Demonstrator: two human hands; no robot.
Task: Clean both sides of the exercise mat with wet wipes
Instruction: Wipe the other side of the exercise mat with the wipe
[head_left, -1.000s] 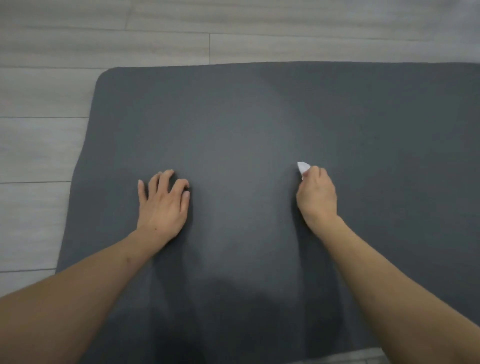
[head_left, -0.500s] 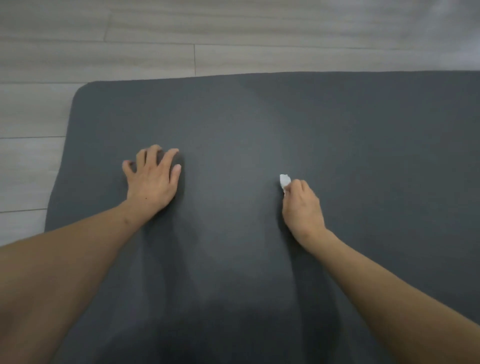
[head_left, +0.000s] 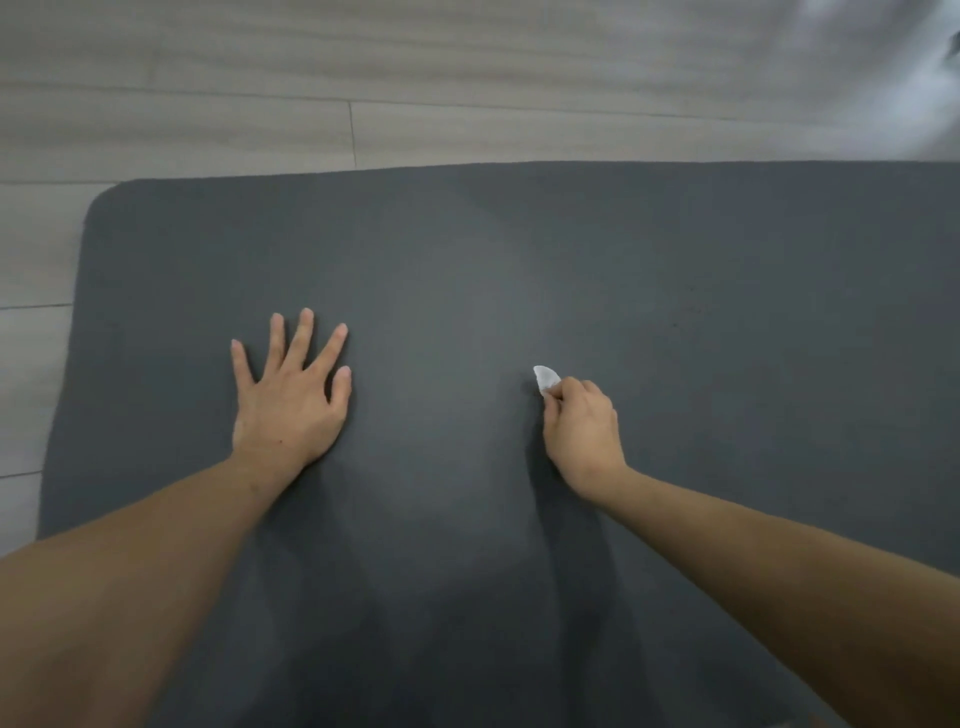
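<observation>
Dark grey exercise mat is spread flat on pale wood-plank floor. White wet wipe is pinched in curled R hand, mid-mat. L hand is pressed flat w/ fingers spread, palm down on mat.

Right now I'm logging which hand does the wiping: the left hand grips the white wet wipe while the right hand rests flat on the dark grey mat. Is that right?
Not quite: the hands are swapped. The head view shows the right hand gripping the white wet wipe in curled fingers, while the left hand rests flat, fingers spread, on the dark grey mat.
</observation>
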